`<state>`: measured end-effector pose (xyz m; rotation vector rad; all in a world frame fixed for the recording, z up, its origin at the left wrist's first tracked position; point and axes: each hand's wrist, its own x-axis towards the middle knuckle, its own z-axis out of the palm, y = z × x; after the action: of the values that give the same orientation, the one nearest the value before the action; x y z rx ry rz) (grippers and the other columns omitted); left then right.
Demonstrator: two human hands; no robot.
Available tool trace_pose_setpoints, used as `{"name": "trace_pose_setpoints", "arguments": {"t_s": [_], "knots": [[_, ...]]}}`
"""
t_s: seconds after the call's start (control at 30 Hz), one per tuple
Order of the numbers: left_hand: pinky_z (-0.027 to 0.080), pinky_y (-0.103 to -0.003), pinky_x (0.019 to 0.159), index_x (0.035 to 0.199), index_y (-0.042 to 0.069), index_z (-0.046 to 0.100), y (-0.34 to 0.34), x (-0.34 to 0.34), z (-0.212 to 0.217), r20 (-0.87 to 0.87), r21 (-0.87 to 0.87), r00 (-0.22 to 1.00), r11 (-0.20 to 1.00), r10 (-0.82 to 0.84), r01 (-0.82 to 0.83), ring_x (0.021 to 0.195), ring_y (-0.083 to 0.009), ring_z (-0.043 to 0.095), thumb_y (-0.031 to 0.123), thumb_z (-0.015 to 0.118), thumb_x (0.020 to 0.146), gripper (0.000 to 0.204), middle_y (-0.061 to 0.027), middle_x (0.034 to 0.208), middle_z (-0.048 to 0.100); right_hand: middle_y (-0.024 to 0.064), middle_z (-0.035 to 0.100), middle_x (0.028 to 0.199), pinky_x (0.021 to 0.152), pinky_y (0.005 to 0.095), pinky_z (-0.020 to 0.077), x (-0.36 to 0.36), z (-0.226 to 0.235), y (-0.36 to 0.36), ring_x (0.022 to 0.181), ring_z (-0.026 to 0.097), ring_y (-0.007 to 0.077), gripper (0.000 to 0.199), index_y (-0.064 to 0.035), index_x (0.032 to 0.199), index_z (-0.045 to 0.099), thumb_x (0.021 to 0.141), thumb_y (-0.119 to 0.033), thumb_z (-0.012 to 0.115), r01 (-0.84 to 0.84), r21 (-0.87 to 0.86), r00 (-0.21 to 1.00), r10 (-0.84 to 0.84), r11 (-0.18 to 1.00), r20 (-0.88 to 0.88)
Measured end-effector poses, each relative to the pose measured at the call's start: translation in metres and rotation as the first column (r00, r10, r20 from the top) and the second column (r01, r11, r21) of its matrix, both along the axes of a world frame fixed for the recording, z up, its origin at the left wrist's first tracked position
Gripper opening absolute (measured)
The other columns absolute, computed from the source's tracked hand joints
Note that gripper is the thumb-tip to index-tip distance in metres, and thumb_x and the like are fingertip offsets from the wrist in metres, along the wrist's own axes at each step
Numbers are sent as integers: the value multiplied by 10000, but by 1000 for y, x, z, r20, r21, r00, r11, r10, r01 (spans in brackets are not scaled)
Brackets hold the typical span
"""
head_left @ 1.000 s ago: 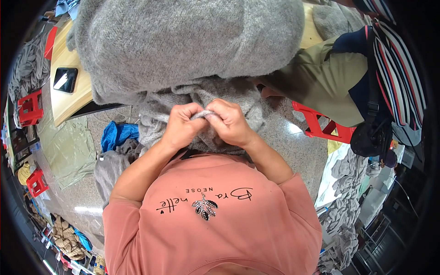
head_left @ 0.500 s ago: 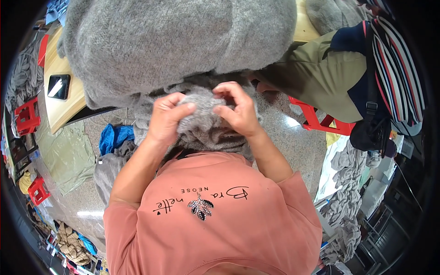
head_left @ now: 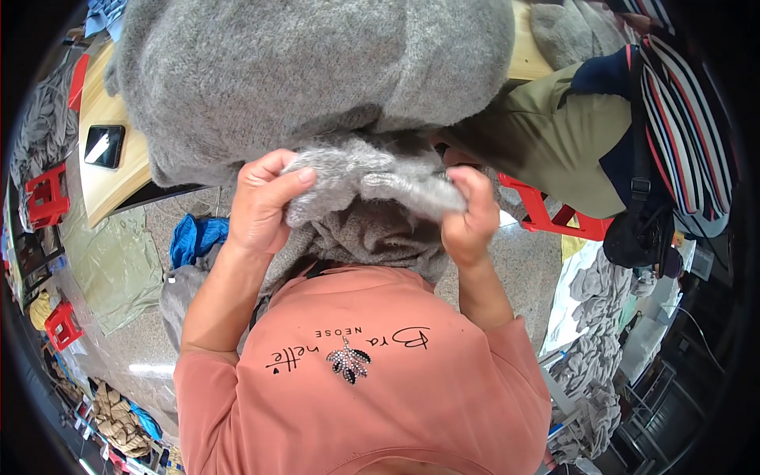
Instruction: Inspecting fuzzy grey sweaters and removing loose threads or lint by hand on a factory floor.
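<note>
A fuzzy grey knit fabric [head_left: 340, 170] stretches between my two hands, above my lap. My left hand [head_left: 265, 198] pinches its left end, with the thumb lying on top. At the other end, my right hand [head_left: 473, 214] grips a narrow, folded strip, which is slightly blurred. More of the grey knit hangs down in folds [head_left: 376, 237] below my hands onto my lap. Just beyond them, a big, thick heap of grey knit fabric [head_left: 317, 63] covers the table.
A black phone [head_left: 104, 146] lies on the wooden tabletop [head_left: 119, 186] at left. On the right stands a person in khaki trousers [head_left: 554, 142] beside a red stool [head_left: 546, 214]. Blue cloth [head_left: 198, 237] and a pale green sheet [head_left: 115, 269] lie on the floor.
My hands have moved apart, the right hand going right and slightly down. The grey knit, bunched up before, is now drawn out between them.
</note>
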<state>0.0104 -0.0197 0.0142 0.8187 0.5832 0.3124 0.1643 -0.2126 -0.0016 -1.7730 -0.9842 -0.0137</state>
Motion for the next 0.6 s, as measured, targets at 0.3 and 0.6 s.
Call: {"name": "trace_pose_setpoints", "arguments": {"t_s": [0.3,0.6], "knots": [[396,-199,565,763,5,624,-33,19,29,-157,212,949,929,-273,302,630,-26,489,24,614,761,21,12,696,597,97,578,724,422,273,387,-29,42,34,505,530,181,252,19,804,576,554,50,569,-544,-10,786,514,839,343],[351,-186,520,700,1,612,-25,9,17,-14,211,966,944,-257,255,607,-12,437,32,601,787,92,45,635,550,123,570,740,411,272,381,-29,28,33,498,512,196,333,23,879,549,551,82,569,-426,0,810,381,905,446]]}}
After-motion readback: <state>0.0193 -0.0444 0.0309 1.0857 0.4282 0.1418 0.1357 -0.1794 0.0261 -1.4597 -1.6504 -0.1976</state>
